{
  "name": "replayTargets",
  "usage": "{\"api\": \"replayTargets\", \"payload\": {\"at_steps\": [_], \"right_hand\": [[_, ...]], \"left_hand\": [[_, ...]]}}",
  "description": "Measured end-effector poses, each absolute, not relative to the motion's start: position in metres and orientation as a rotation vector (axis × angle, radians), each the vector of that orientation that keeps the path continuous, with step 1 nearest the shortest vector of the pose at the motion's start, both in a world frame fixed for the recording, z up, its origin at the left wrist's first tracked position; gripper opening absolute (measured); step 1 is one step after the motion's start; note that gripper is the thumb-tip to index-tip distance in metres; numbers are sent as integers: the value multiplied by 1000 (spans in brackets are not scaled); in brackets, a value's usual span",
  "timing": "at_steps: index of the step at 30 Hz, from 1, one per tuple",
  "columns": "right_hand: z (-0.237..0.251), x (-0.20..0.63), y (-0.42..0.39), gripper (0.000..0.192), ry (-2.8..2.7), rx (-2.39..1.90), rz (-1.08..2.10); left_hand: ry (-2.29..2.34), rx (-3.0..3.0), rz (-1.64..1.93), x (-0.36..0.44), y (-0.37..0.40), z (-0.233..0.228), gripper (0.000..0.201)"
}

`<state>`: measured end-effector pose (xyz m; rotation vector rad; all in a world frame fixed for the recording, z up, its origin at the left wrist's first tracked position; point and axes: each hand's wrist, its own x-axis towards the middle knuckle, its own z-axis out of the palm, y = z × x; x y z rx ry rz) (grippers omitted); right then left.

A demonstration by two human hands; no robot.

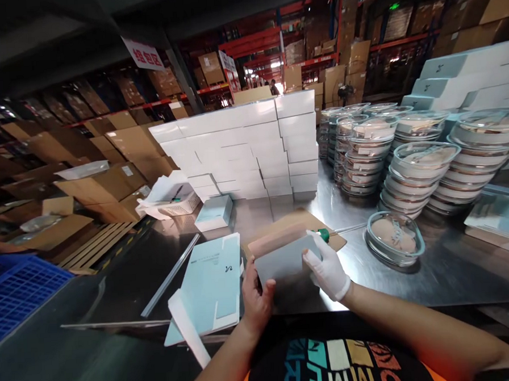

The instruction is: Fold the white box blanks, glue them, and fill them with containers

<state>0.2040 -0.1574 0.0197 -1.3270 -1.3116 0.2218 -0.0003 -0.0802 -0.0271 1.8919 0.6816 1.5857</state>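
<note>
My bare left hand [255, 295] grips the lower left corner of a grey-blue carton [284, 264] with a brownish strip along its far side. The white-gloved right hand [329, 269] closes on the carton's right end, with bare fingertips showing. Just beyond those fingers is a small green object [324, 233]; whether the hand touches it is unclear. A brown cardboard sheet [296, 219] lies under and behind the carton. Left of my left hand lies a stack of flat light-blue cartons [211, 272], with a white flap hanging over the table's front edge.
A wall of white boxes [244, 151] stands at the back, a light-blue box [214, 212] before it. Stacked lidded glass dishes [411, 182] fill the right; one glass dish pile [394, 237] sits nearer. A metal strip [169, 277] and white basket [173, 200] are at left.
</note>
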Motion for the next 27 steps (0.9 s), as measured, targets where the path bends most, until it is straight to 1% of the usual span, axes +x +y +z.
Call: {"api": "replayTargets", "payload": {"at_steps": [2,3,5,7,9,12,13,15,18,20,23,25,27], "right_hand": [[25,198,-150,44,-1149,-1389,244],[28,196,-147,46,-1101,-1400,246],[33,200,-142,51,-1100,-1390,279],[41,216,-139,47,-1204,-1417,354],[49,246,-140,42,-1321,-1697,346],[58,300,-149,37,-1289,-2327,177],[59,315,-153,35,-1240,-2454,144],[58,337,-162,36,-1170,-2559,118],[49,338,-164,40,-1183,-2599,124],[37,323,-156,39,-1292,-2538,295],[19,296,-138,31,-1410,-2378,558],[12,285,-128,27,-1370,-2312,604],[14,280,-125,26,-1282,-2244,598]], "left_hand": [[677,1813,1692,-1,-82,-33,81],[671,1850,1706,-2,-82,-36,84],[677,2024,1624,-7,-79,-41,77],[739,2139,1533,-13,-74,-42,64],[803,2122,1550,-20,-69,-41,64],[847,2071,1624,-29,-61,-35,65],[852,2061,1644,-32,-59,-32,66],[869,2034,1677,-38,-54,-28,66],[887,1978,1715,-42,-49,-24,63],[870,1950,1733,-42,-48,-24,59],[855,1946,1751,-40,-48,-25,58],[838,1953,1767,-39,-49,-26,59],[813,1941,1786,-39,-49,-25,60]]}}
